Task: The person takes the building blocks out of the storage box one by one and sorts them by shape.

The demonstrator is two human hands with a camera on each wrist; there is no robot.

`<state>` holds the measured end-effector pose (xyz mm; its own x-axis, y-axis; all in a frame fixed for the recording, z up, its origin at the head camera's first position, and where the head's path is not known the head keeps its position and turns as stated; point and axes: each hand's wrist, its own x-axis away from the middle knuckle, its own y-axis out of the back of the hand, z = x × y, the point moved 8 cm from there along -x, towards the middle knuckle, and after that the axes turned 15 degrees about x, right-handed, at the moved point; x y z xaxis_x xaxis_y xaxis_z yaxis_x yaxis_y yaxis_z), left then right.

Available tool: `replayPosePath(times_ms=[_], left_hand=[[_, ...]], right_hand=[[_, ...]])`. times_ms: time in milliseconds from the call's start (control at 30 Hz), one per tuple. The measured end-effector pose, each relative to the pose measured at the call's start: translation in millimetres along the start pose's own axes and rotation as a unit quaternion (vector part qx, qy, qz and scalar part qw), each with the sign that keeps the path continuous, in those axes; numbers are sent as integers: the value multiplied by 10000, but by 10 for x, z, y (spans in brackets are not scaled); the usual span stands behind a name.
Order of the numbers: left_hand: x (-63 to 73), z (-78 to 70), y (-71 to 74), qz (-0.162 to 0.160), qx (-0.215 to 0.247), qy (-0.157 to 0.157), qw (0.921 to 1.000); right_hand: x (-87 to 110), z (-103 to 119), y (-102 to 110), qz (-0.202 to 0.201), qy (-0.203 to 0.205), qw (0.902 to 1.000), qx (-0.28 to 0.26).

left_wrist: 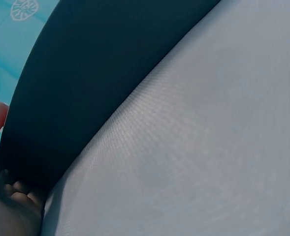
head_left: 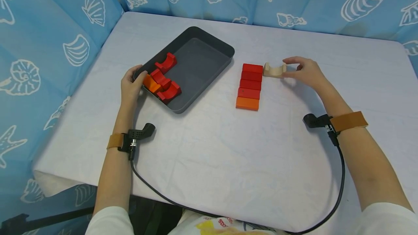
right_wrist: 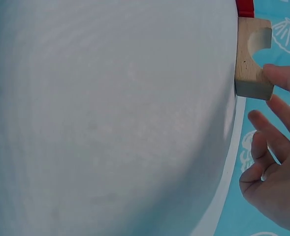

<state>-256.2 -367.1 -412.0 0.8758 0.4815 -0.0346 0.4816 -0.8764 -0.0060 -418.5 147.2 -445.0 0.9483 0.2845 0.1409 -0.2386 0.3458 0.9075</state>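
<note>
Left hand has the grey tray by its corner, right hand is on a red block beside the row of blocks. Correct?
One slip: the head view shows the right hand on a pale wooden block, not a red one. The left hand does hold the grey tray by its corner, and that block is beside the row of blocks.

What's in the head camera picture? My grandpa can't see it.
A right hand pinches a pale curved block by a row of red and orange blocks; the left hand grips a gray tray holding red and orange pieces.
</note>
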Motion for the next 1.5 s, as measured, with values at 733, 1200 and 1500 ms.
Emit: replayPosePath(times_ms=[733,1200,1500], left_hand=[[-36,20,7,16,96,54,9999],[-18,-16,22,-7,73,-69,9999],[-29,-2,16,14,117,-10,9999]], right_hand=[[-149,52,-55,121,190,9994,280],[140,735,248,85,312,9992,239],[327,1186,355,58,810,9966,166]])
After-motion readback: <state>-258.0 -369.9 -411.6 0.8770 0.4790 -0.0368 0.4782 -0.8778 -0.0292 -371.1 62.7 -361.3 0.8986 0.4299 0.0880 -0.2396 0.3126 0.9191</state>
